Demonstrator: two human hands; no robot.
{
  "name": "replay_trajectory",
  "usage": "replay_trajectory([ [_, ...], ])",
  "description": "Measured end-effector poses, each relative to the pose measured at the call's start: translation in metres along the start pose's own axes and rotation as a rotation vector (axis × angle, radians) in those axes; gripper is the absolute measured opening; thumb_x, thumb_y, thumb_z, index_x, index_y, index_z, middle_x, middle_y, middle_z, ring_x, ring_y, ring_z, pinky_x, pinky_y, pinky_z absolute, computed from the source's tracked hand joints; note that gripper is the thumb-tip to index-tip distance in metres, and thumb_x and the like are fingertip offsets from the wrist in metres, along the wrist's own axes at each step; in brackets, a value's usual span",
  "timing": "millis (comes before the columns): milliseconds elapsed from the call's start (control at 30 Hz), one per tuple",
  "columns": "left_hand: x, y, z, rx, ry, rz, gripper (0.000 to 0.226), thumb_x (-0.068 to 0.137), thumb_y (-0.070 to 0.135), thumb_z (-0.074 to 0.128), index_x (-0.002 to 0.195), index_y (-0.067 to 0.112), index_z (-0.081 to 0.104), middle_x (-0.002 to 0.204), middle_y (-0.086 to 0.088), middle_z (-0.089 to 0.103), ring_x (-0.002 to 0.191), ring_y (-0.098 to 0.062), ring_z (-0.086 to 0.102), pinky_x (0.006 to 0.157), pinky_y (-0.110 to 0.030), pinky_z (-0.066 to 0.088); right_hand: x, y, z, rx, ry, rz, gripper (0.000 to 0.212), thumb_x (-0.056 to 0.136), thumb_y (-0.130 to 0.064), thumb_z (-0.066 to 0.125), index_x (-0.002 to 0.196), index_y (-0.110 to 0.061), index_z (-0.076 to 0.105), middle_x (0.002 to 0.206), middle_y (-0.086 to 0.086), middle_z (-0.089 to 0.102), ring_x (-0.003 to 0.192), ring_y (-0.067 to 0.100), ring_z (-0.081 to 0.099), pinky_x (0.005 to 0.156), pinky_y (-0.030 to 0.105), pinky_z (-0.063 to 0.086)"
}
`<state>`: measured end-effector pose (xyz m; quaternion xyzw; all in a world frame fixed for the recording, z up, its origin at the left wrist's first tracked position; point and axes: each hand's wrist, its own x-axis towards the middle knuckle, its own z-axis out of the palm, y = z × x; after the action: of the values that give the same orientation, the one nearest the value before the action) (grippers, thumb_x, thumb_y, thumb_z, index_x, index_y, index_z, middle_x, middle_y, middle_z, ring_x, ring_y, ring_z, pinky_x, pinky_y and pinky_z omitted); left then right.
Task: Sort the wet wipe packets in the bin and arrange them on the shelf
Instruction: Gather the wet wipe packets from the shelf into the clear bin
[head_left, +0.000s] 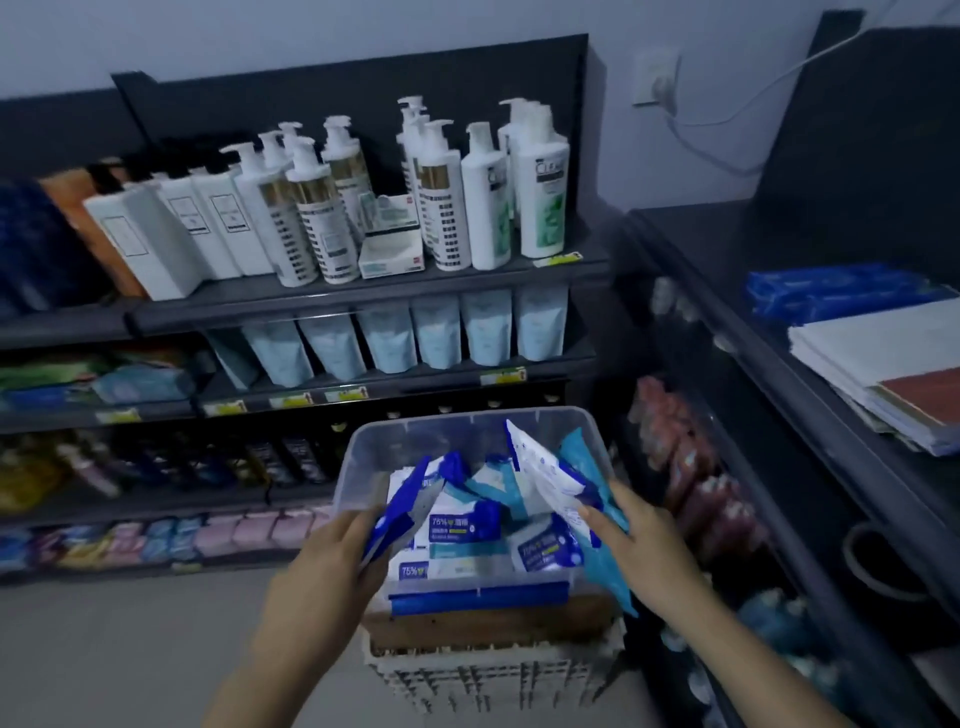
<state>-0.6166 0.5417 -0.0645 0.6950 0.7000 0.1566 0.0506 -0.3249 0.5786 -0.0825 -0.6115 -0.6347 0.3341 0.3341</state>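
Note:
A clear plastic bin (363, 452) with a blue handle sits low in the middle, holding several blue-and-white wet wipe packets (462, 525). My left hand (322, 571) grips a dark blue and white packet (395, 514) at the bin's left side, tilted upright. Over at the bin's right side, my right hand (634, 540) has its fingers against a white and blue packet (545, 473) standing on edge, with teal packets (597, 488) behind it. A few blue packets (841, 291) lie on the dark shelf (810, 384) at the right.
The bin rests on a brown board over a white slatted crate (488, 675). A shelf unit ahead carries white pump bottles (441, 197), pale refill pouches (436, 338) and small packs lower down. A stack of papers (883, 364) lies on the right shelf. Grey floor lies at the left.

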Motion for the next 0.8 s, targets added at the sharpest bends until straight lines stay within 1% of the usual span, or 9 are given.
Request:
replay_trajectory([
  [100, 0.024, 0.003, 0.022, 0.093, -0.072, 0.003, 0.045, 0.09, 0.04, 0.057, 0.133, 0.035, 0.044, 0.128, 0.014, 0.052, 0.112, -0.012, 0.053, 0.062, -0.028, 0.048, 0.045, 0.006, 0.009, -0.215, -0.071, -0.06, 0.043, 0.092, -0.037, 0.054, 0.132, -0.022, 0.05, 0.114, 0.003, 0.066, 0.099, 0.024, 0.063, 0.079, 0.034, 0.05],
  [200, 0.044, 0.0, 0.041, 0.198, -0.107, 0.104, 0.056, 0.061, 0.037, 0.086, 0.11, 0.033, 0.059, 0.099, 0.016, 0.065, 0.079, -0.008, 0.065, 0.033, -0.021, 0.041, 0.08, 0.007, 0.019, -0.38, -0.121, -0.126, 0.045, 0.094, -0.039, 0.048, 0.138, -0.027, 0.042, 0.125, 0.001, 0.059, 0.108, 0.026, 0.058, 0.082, 0.033, 0.047],
  [300, 0.063, -0.006, 0.054, 0.248, -0.087, 0.134, 0.059, 0.057, 0.034, 0.088, 0.108, 0.03, 0.06, 0.093, 0.014, 0.065, 0.074, -0.011, 0.065, 0.03, -0.022, 0.039, 0.102, 0.007, 0.029, -0.569, -0.132, -0.181, 0.046, 0.097, -0.039, 0.041, 0.142, -0.034, 0.032, 0.131, -0.005, 0.054, 0.111, 0.022, 0.056, 0.077, 0.029, 0.045],
  [400, 0.087, -0.016, 0.062, 0.233, -0.095, 0.148, 0.061, 0.059, 0.033, 0.087, 0.114, 0.027, 0.059, 0.103, 0.01, 0.066, 0.083, -0.017, 0.065, 0.038, -0.028, 0.049, 0.113, 0.013, 0.045, -0.741, -0.191, -0.174, 0.05, 0.098, -0.036, 0.039, 0.145, -0.036, 0.022, 0.142, -0.005, 0.042, 0.116, 0.024, 0.054, 0.081, 0.033, 0.049],
  [500, 0.105, -0.025, 0.074, 0.238, -0.248, 0.202, 0.063, 0.06, 0.033, 0.087, 0.118, 0.025, 0.064, 0.11, 0.004, 0.067, 0.097, -0.024, 0.065, 0.064, -0.038, 0.056, 0.106, 0.029, 0.066, -0.643, -0.379, -0.07, 0.052, 0.097, -0.031, 0.046, 0.145, -0.032, 0.027, 0.151, -0.005, 0.028, 0.131, 0.019, 0.039, 0.097, 0.033, 0.043],
  [567, 0.109, -0.027, 0.084, 0.228, -0.359, 0.233, 0.058, 0.078, 0.04, 0.073, 0.132, 0.028, 0.054, 0.129, 0.005, 0.058, 0.118, -0.024, 0.054, 0.089, -0.04, 0.047, 0.094, 0.037, 0.075, -0.566, -0.485, 0.008, 0.047, 0.095, -0.029, 0.049, 0.141, -0.027, 0.039, 0.149, -0.004, 0.032, 0.133, 0.017, 0.037, 0.106, 0.03, 0.036],
  [633, 0.11, -0.029, 0.093, 0.221, -0.444, 0.251, 0.054, 0.09, 0.047, 0.054, 0.141, 0.032, 0.041, 0.144, 0.008, 0.044, 0.131, -0.019, 0.041, 0.102, -0.034, 0.037, 0.08, 0.04, 0.078, -0.565, -0.468, 0.038, 0.044, 0.095, -0.03, 0.05, 0.137, -0.023, 0.045, 0.145, -0.003, 0.038, 0.13, 0.016, 0.039, 0.107, 0.03, 0.034],
  [733, 0.113, -0.031, 0.101, 0.183, -0.464, 0.358, 0.05, 0.094, 0.045, 0.048, 0.141, 0.031, 0.04, 0.143, 0.008, 0.043, 0.13, -0.018, 0.04, 0.104, -0.033, 0.037, 0.061, 0.034, 0.071, -0.525, -0.342, 0.098, 0.042, 0.094, -0.028, 0.052, 0.135, -0.02, 0.048, 0.139, -0.004, 0.044, 0.126, 0.013, 0.044, 0.105, 0.025, 0.035],
  [800, 0.118, -0.028, 0.103, 0.142, -0.434, 0.468, 0.045, 0.09, 0.038, 0.056, 0.134, 0.028, 0.051, 0.133, 0.005, 0.054, 0.122, -0.021, 0.05, 0.096, -0.034, 0.045, 0.047, 0.025, 0.063, -0.493, -0.251, 0.13, 0.042, 0.093, -0.026, 0.054, 0.134, -0.019, 0.05, 0.135, -0.003, 0.048, 0.123, 0.013, 0.047, 0.103, 0.023, 0.036],
])
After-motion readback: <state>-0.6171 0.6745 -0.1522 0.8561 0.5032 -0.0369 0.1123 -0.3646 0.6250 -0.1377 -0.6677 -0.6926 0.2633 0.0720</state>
